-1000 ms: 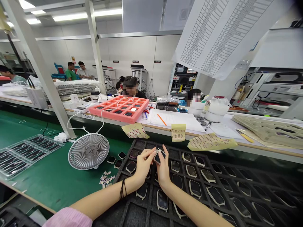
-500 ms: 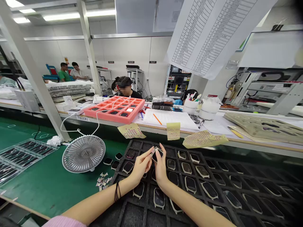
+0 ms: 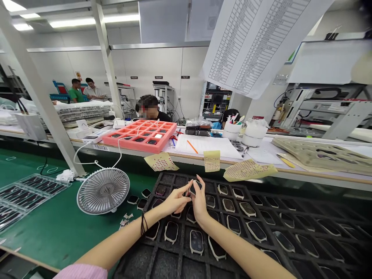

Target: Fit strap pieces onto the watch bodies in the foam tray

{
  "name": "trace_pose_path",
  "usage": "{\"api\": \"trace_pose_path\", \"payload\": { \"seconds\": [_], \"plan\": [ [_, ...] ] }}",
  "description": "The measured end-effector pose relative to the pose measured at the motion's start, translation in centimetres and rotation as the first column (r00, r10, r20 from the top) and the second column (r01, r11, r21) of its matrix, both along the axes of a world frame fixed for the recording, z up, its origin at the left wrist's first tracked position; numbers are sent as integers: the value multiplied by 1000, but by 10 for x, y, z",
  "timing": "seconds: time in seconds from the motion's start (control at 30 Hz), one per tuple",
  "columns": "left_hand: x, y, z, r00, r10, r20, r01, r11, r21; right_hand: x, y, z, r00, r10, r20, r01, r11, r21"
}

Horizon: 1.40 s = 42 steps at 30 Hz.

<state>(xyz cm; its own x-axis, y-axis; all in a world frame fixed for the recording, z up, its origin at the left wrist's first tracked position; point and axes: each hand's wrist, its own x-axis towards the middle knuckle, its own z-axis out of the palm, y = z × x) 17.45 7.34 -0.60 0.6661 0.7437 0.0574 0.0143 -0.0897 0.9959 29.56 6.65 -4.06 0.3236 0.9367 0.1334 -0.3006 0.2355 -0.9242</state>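
Over the foam tray (image 3: 167,179), left hand (image 3: 176,202) now straighter.

Dark rounded module (image 3: 195,187) at the right hand (image 3: 199,204): fingers hide its underside and edges. Beyond the hand, hanging chart (image 3: 255,42) entries too small to read. Below the hand, black foam tray (image 3: 136,259) cut off by the view's lower edge.

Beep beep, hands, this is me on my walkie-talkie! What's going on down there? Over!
Left hand, right hand: both on a black watch-shaped case. Black foam tray below, holding more cases. Over!
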Motion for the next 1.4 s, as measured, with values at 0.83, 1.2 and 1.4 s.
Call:
{"api": "trace_pose_path", "payload": {
  "seconds": [0.83,1.2,1.4],
  "plan": [
    [27,13,2,963,214,-161,10,572,820,79,-18,30,821,570,-29,-565,805,-179],
    [27,6,5,980,50,-192,116,640,760,73,-26,25,809,571,-140,-588,782,-205],
    [22,14,9,984,37,-174,97,711,696,69,-23,20,862,474,-182,-503,845,-182]
  ]
}}
